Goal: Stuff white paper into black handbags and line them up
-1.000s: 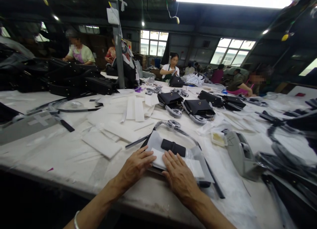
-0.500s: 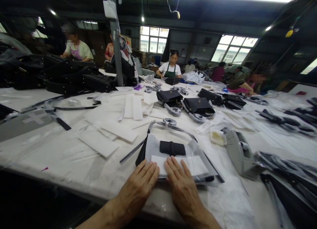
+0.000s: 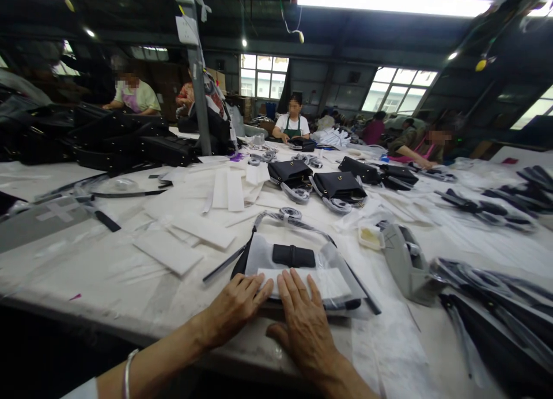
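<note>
Left hand: I see it (image 3: 235,307) open and flat, palm down, fingertips on the near left edge of the white sheet (image 3: 329,282), gripping nothing.
Right hand: it (image 3: 302,324) is also open and flat, with fingers spread on the sheet's near middle.
White sheet: it lies on the flat black bag (image 3: 241,261), straight ahead of both hands.
Long axis: it runs left to right, and the bare stretch lies right of my right hand.
Nearer hand: the right is closer to the black tab (image 3: 294,255), the left to the bag's dark edge.
Beside: the grey tape dispenser (image 3: 406,261) stands apart, to the right.
</note>
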Available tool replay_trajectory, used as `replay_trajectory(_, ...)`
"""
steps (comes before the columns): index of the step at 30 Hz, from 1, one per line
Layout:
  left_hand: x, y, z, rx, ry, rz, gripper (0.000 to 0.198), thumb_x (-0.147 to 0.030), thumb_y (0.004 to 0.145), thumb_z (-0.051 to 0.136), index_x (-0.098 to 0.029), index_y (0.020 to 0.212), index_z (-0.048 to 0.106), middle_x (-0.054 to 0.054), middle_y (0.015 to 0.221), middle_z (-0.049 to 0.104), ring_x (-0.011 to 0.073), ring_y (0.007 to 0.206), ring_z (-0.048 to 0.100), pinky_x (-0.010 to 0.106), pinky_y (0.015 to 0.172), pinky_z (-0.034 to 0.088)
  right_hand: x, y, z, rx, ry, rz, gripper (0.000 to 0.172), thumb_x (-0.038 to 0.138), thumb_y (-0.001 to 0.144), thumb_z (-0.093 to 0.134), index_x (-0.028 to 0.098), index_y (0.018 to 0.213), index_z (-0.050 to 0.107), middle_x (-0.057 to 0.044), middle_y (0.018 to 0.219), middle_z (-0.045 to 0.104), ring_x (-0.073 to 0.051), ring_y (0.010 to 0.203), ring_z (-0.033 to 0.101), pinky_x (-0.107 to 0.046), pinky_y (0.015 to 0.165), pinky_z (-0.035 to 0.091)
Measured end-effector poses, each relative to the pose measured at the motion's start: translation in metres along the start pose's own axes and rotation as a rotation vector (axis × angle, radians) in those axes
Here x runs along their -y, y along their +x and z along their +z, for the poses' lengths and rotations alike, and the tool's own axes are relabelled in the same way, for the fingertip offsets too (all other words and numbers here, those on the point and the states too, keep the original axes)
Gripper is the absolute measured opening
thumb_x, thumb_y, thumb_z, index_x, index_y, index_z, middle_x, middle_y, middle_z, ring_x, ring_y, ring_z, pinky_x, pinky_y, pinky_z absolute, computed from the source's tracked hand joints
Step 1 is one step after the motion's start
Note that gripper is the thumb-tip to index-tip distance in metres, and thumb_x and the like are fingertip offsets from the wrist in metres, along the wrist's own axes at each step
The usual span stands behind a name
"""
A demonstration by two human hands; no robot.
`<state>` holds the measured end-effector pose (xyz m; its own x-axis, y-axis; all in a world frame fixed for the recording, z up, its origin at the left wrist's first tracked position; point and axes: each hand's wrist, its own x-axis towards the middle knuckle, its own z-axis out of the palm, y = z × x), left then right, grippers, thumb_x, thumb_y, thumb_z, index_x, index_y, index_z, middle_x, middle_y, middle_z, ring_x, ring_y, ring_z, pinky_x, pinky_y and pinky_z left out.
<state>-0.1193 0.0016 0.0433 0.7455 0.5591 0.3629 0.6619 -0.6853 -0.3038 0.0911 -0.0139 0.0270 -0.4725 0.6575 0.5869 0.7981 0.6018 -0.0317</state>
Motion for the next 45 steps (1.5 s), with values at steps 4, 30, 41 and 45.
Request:
replay_trajectory(4,0.006,0.003,-0.002,-0.054,-0.09,-0.022,0.043,-0.005,0.093,0.045,-0.01,0.136,0.044,0.014,0.12,0.064,0.0241,0.099,0.065,0.036,0.081,0.05,-0.002,0.005,0.006,-0.067,0.003,0.032,0.071,0.053,0.083,0.07,0.014,0.139,0.048,-0.013,0.134,0.062,-0.032,0.126,0.052,-0.048,0.112,0.024)
replay_trajectory(30,-0.014,-0.007,0.005,-0.247,0.026,-0.156,0.032,-0.012,0.099,0.039,-0.019,0.121,0.061,0.009,0.119,0.065,0.023,0.104,0.059,0.042,0.094,0.044,0.002,0.0,0.025,-0.15,-0.038,-0.018,0.039,0.009,0.094,0.042,0.018,0.128,0.058,-0.009,0.128,0.065,-0.024,0.125,0.052,-0.043,0.111,0.028)
replay_trajectory(41,-0.01,0.0,0.003,-0.014,0.251,-0.01,0.034,-0.014,0.096,0.044,-0.007,0.129,0.052,0.019,0.123,0.062,0.0308,0.109,0.06,0.048,0.092,0.044,0.001,0.004,0.024,-0.172,-0.021,-0.007,0.036,0.009,0.095,0.044,0.017,0.127,0.058,-0.009,0.123,0.068,-0.023,0.12,0.056,-0.041,0.109,0.03)
replay_trajectory(45,0.006,0.009,-0.008,-0.024,0.151,0.061,0.034,-0.009,0.096,0.043,-0.005,0.13,0.048,0.018,0.118,0.063,0.0252,0.097,0.063,0.039,0.081,0.048,0.002,0.009,0.016,-0.133,0.003,0.019,0.046,0.03,0.089,0.063,0.015,0.132,0.053,-0.011,0.126,0.066,-0.027,0.12,0.055,-0.043,0.109,0.03)
